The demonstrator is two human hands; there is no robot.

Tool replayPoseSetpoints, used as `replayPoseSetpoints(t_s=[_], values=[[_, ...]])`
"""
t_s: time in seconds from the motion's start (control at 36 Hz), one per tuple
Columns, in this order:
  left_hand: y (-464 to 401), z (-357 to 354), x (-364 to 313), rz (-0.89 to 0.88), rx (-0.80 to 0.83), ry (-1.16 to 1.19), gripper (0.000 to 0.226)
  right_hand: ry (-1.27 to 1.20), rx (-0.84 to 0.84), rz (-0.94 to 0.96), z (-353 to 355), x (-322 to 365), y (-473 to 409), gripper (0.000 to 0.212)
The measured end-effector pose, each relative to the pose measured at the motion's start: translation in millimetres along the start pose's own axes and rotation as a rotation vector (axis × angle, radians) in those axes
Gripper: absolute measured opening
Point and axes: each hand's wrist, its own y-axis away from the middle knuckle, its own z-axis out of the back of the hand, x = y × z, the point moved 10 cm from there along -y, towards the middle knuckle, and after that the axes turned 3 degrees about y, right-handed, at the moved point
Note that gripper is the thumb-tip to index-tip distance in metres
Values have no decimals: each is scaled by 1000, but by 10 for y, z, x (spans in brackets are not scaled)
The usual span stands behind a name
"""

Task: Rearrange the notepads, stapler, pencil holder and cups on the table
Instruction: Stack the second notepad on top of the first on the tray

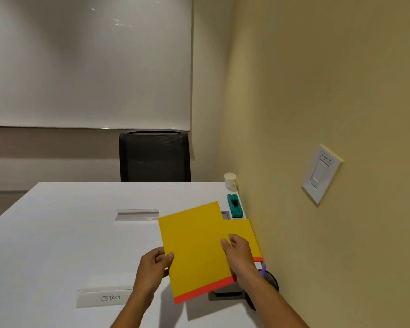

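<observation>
Above the table [57,233], both hands grip one yellow notepad [194,247]; it partly hides another [249,233], perhaps identical.

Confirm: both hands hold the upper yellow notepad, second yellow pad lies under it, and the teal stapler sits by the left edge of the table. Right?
Not quite. The head view shows the teal stapler by the table's right edge, near the wall, not the left. The rest stands: the left hand and right hand hold the upper yellow notepad, with a second yellow pad under it.
</observation>
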Motion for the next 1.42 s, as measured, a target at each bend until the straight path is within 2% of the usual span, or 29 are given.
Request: replayPoseSetpoints(t_s=[0.14,0.22,0.31,0.39,0.47,0.58,0.67,0.75,0.81,0.97,1.03,1.28,1.42], values=[[-208,-279,20,32,57,-42,42,18,-3,-34,163,-65,-348,49],[-353,-390,11,47,5,-43,53,18,-5,-57,245,-106,-557,54],[-519,-500,5,47,-83,-24,48,66,-11,-67,305,-112,-742,59],[-739,-595,87,65,-170,-15,30,124,9,-72,306,-146,-946,63],[-964,-724,215,89,-224,-37,26,214,20,-116,304,-239,-1136,68],[-1227,-990,351,98,-207,-171,23,318,7,-205,351,-433,-1359,67],[-1406,-1215,455,108,-124,-291,25,355,-39,-261,426,-598,-1522,58],[-1583,-1350,525,84,-99,-375,24,378,-70,-304,497,-766,-1682,34],[-1684,-1417,578,80,-99,-392,32,382,-59,-325,500,-864,-1769,22],[-1894,-1678,833,119,0,-453,36,370,-73,-355,513,-1121,-2006,11],[-1945,-1732,927,130,23,-480,36,384,-76,-357,499,-1181,-2055,17],[-2062,-1888,1262,195,11,-483,32,448,13,-360,427,-1454,-2206,70],[-2065,-1960,1372,197,19,-530,22,374,38,-349,430,-1877,-2457,101]])
